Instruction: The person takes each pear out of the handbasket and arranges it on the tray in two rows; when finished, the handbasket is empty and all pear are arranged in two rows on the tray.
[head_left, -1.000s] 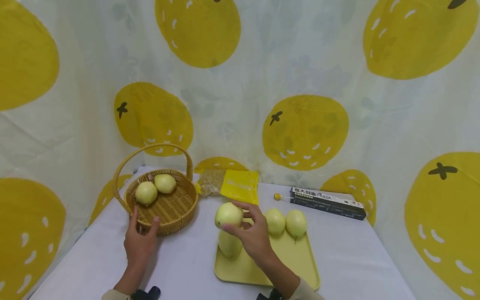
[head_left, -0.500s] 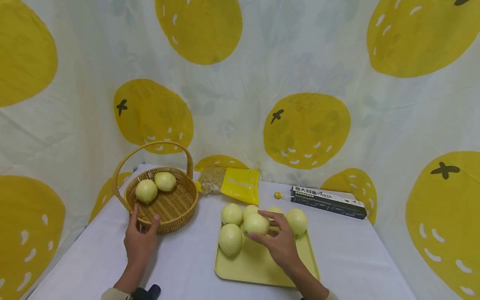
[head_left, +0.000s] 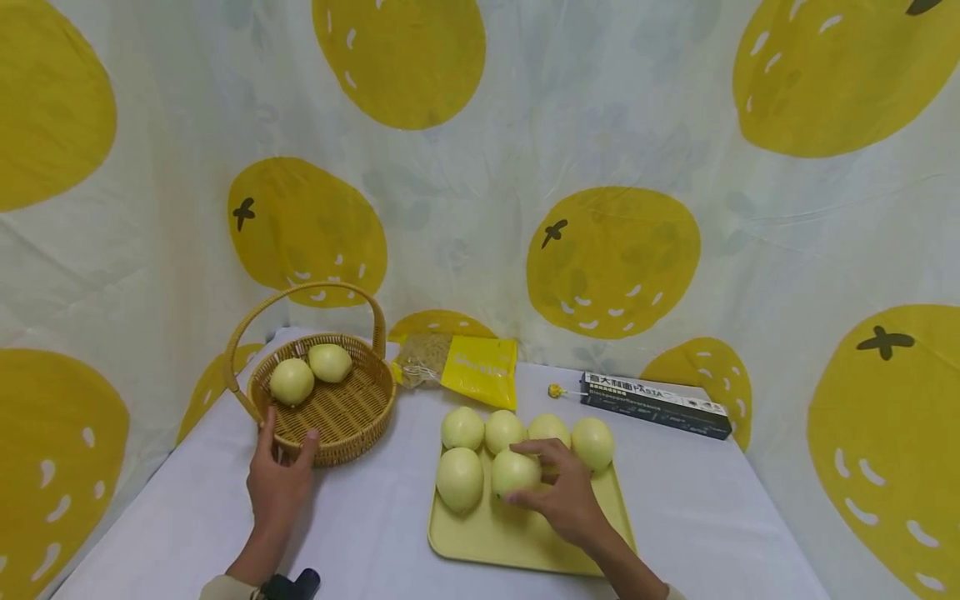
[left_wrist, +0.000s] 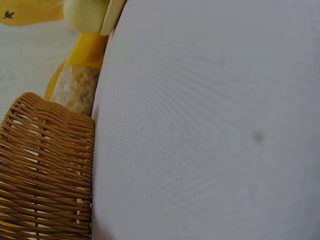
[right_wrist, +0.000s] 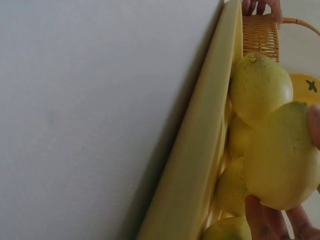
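My right hand [head_left: 566, 500] holds a pale yellow pear [head_left: 514, 473] over the yellow tray [head_left: 495, 546], thumb on one side and fingers on the other. In the right wrist view this held pear [right_wrist: 282, 157] fills the right side, fingertips against it; whether it touches the tray I cannot tell. Beside it lies another pear [head_left: 460, 480], and several more form a row along the tray's far side. My left hand [head_left: 279, 487] grips the near rim of a wicker basket [head_left: 352, 450], which has two pears [head_left: 292, 382] inside. The left wrist view shows the basket's woven wall [left_wrist: 47, 170] without the hand.
A yellow-and-clear food packet [head_left: 480, 371] lies behind, between basket and tray. At the back right are a black pasta box [head_left: 656, 406] and a small yellow lollipop [head_left: 555, 391]. The basket's tall handle [head_left: 322, 286] arches over it. A fruit-print curtain [head_left: 465, 167] hangs behind the white-covered table.
My right hand has carried the pear from above the tray's left side rightward and down, beside the near-left pear. My left hand stays at the basket.
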